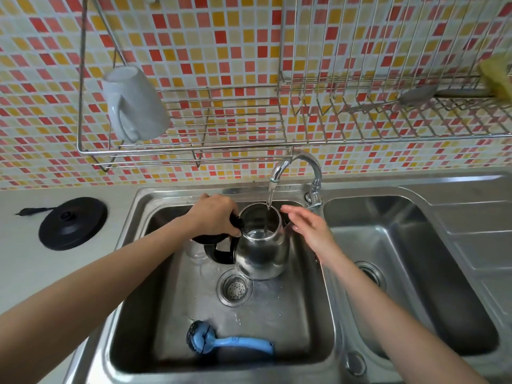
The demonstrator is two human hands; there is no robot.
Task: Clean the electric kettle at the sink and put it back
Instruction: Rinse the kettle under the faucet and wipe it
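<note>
Shiny steel electric kettle (261, 245), part-filled: likely heavy and slippery. Hold its black plastic handle (221, 254), where the left hand (214, 214) curls its fingers. The right hand (307, 228) holds straight fingers beside it.

Left hand (214, 214) grips the kettle (261, 246) by its black handle under the running tap (297, 169); right hand (307, 225) hovers open just beside the rim, blue brush (230, 343) nearer the person.
</note>
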